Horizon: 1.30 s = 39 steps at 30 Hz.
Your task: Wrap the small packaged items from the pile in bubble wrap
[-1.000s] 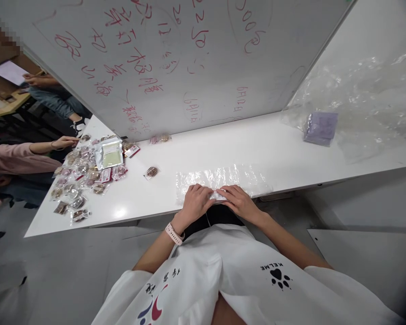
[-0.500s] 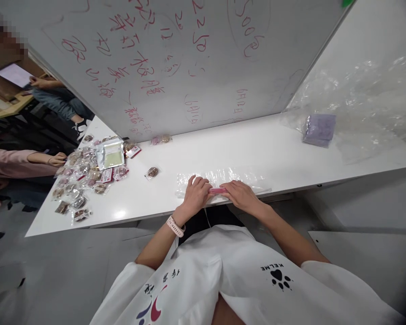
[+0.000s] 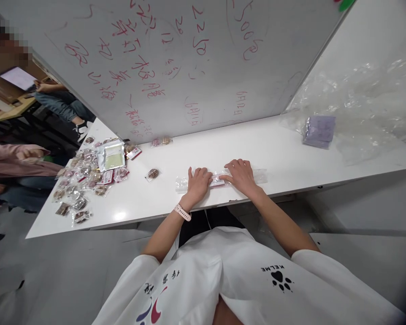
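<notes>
A strip of clear plastic film (image 3: 260,175) lies along the front part of the white table, with a small packet (image 3: 218,182) with pink and white on it rolled into its middle. My left hand (image 3: 199,184) lies over the roll just left of the packet, fingers stretched out and pressing down. On the other side, my right hand (image 3: 241,177) rests on the film with its fingers spread and its thumb reaching to the packet. The undersides of both hands are hidden.
A pile of small wrapped items (image 3: 84,169) covers the table's left end, with a silver pouch (image 3: 114,155) on top. One wrapped piece (image 3: 153,173) lies apart. A whiteboard (image 3: 216,67) stands behind; a purple packet (image 3: 320,130) and loose plastic sheeting (image 3: 365,117) lie right. Other people sit left.
Both hands have moved forward, away from the table edge, and their fingers have gone from gripping the packet to lying out over it. The film is now a narrower roll.
</notes>
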Available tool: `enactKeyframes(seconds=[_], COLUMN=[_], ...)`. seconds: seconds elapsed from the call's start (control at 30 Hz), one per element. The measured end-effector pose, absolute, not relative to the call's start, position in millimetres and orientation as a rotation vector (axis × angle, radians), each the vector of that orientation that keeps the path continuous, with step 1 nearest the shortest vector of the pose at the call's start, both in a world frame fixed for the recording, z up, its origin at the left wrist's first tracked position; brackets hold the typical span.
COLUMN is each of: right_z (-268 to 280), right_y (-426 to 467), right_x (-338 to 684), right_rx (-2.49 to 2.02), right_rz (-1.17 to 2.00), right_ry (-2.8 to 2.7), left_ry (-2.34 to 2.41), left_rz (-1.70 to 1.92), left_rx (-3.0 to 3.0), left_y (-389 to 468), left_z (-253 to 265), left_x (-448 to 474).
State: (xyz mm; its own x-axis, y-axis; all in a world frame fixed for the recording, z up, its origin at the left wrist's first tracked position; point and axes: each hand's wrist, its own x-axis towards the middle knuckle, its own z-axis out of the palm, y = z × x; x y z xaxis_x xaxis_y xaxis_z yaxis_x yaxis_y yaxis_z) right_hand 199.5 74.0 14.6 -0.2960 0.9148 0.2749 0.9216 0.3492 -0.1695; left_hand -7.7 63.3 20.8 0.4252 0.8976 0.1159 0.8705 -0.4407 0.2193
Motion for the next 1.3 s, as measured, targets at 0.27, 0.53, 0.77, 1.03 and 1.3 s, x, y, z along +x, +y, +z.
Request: enactKeyframes(seconds=[0.27,0.53,0.77,1.03,1.3], right_z=[-23.7,-23.3,-21.4,-22.3,-24.2], right_y=[26.2,25.3,25.6,25.8,26.0], right_x=[158.1,160.2,157.6,158.1,159.0], right_rx=[-1.36,-1.4,-1.432,-1.435,-1.447], right_rz=[0.045,0.113,0.139,0.149,0.155], right_ry=[-2.273,-2.27,-2.27,-2.262,-2.272], left_ry=[1.6,1.1,1.073,1.389,1.324], left_rz=[0.777,1.091,1.231,1.468,1.375], left_rx=[2.197,0.469,0.087,0.516,0.373], left_y=[44.1,-30.8,14.7,39.1,41.8], left_z=[24.7,45.7,43.2,24.7,25.5], left_x=[-6.6,-20.9,-33.4,0.4,-22.0])
